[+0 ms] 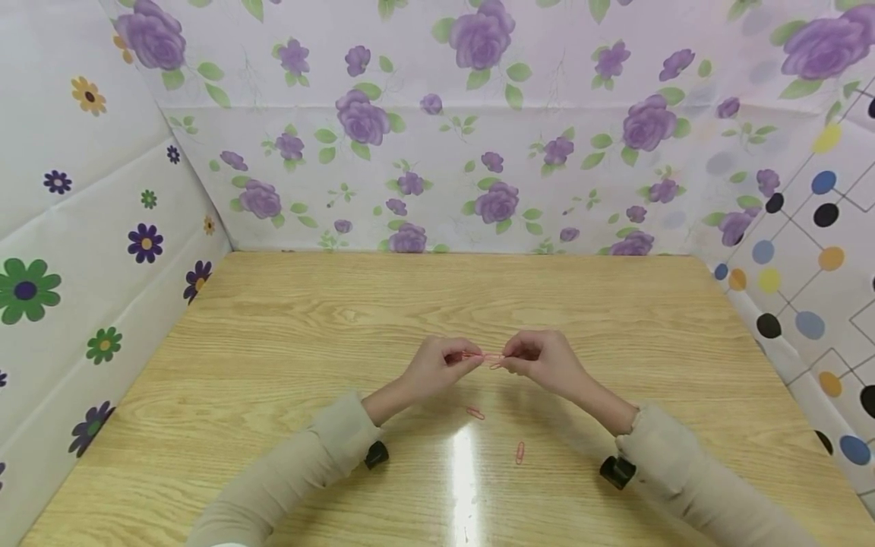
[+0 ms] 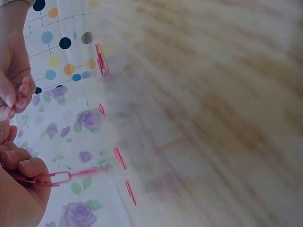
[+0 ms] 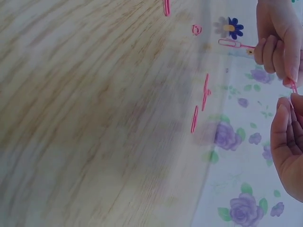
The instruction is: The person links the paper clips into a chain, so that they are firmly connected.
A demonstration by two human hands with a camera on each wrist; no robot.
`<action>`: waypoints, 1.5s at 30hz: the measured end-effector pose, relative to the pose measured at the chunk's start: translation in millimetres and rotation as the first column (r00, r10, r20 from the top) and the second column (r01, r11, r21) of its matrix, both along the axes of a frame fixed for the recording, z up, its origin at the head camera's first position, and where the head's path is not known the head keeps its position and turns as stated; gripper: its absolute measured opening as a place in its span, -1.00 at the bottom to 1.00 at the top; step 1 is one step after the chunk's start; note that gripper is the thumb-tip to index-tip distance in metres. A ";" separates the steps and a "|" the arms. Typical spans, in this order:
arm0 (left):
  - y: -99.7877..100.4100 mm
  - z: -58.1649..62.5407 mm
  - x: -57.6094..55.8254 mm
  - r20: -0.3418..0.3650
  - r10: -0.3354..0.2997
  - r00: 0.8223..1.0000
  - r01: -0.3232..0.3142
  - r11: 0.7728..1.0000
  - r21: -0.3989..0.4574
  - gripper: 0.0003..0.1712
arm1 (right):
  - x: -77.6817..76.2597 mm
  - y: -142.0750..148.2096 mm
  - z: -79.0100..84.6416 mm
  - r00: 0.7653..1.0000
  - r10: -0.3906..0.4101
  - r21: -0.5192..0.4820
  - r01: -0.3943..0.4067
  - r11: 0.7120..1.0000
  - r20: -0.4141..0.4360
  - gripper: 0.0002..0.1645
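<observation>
clip chain (image 1: 482, 355) mostly hidden btwn both hands' grip.

Head camera high, looking forward and down over the wooden table (image 1: 273, 342), wrist cameras low, close, skimming its surface, all sharing the pink paper clips (image 1: 487, 357).

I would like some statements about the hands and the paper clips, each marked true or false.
1. Both hands hold pink paper clips above the table. True.
2. The left hand lies flat on the table. False: its fingers pinch the clips.
3. Two loose paper clips lie on the table near the person. True.
4. The loose clips are blue. False: they are pink.
5. The right hand holds scissors. False: it pinches a clip.
</observation>
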State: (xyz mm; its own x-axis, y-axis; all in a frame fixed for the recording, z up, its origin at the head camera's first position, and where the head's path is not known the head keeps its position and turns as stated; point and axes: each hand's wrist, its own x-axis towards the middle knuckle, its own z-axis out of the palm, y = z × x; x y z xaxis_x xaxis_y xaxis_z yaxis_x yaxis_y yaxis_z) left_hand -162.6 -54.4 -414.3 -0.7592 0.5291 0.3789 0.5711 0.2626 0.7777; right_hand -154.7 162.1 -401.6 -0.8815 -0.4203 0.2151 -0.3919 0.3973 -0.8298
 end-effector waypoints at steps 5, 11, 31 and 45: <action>-2.6 2.4 2.3 -0.008 0.021 1.000 -0.021 1.000 0.002 -0.87 | 1.2 12.3 -3.8 0.999 0.046 0.064 -0.045 0.997 -0.009 -0.92; -8.0 3.0 3.7 -0.043 0.020 0.999 -0.021 1.000 -0.005 -0.89 | 5.4 24.2 -14.5 0.985 0.170 0.184 -0.164 0.969 -0.017 -0.82; -20.8 28.4 21.3 0.104 -0.007 0.995 0.007 1.000 0.002 -0.89 | 17.7 27.9 -43.4 0.880 0.472 0.304 -0.466 0.831 0.056 -0.70; -26.2 33.5 19.3 0.076 -0.021 0.997 0.019 0.999 0.031 -0.92 | 14.0 25.0 -47.1 0.876 0.475 0.307 -0.477 0.823 0.088 -0.76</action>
State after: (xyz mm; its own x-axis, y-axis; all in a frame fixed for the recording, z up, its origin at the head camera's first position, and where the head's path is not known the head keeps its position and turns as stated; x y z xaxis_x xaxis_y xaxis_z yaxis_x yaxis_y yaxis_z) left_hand -143.3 -80.6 -380.7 -0.7757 0.5339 0.3365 0.5150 0.2273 0.8265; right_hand -140.7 187.1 -448.7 -0.5557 -0.8314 -0.0031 -0.5932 0.3991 -0.6992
